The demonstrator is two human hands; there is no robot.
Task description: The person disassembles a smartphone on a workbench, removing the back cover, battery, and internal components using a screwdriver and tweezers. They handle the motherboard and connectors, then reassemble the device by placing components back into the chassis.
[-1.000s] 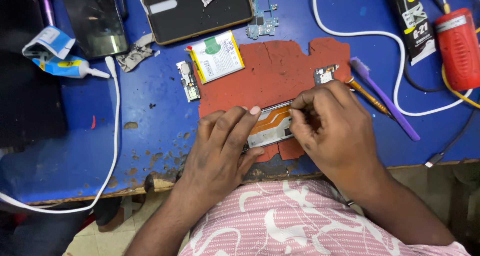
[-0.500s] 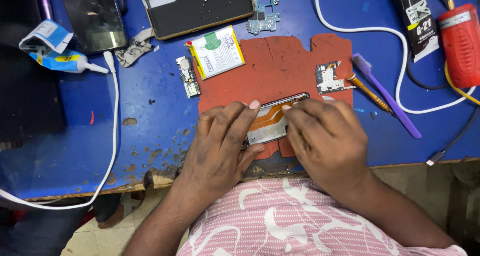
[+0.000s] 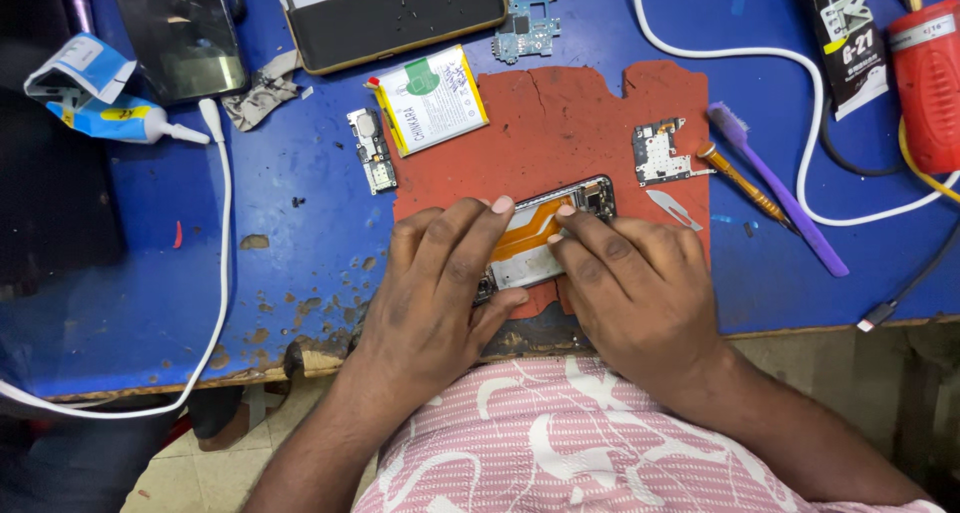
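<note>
The left hand (image 3: 440, 283) is laid flat over the near-left part of an opened phone (image 3: 545, 235), its fingers spread and pressed down on it, thumb tucked against the near edge. The right hand (image 3: 640, 283) is set on the near-right part, fingertips bent onto the orange ribbon strip (image 3: 528, 235) inside the frame. Neither hand is clenched; both are pressed on the phone, pinning it rather than lifting it.

The phone is lying on the red mat (image 3: 560, 123), directly between the two hands. Its long axis is tilted, running from near-left to far-right, so its far-right end is left bare beyond the fingertips. Both hands are touching it; the right fingertips are placed nearer that bare end.

Both wrists are dropped low at the near edge of the blue worktop (image 3: 290, 263), forearms angled inward toward the phone.

Right of the phone, on the mat, a small circuit board (image 3: 658, 153) and a thin metal blade (image 3: 668, 209) are seen. Beyond them lie a screwdriver (image 3: 740, 183) and a purple brush (image 3: 775, 193). Left of the phone and farther off, a battery (image 3: 430, 98) and a narrow board piece (image 3: 372, 151) are placed.
</note>
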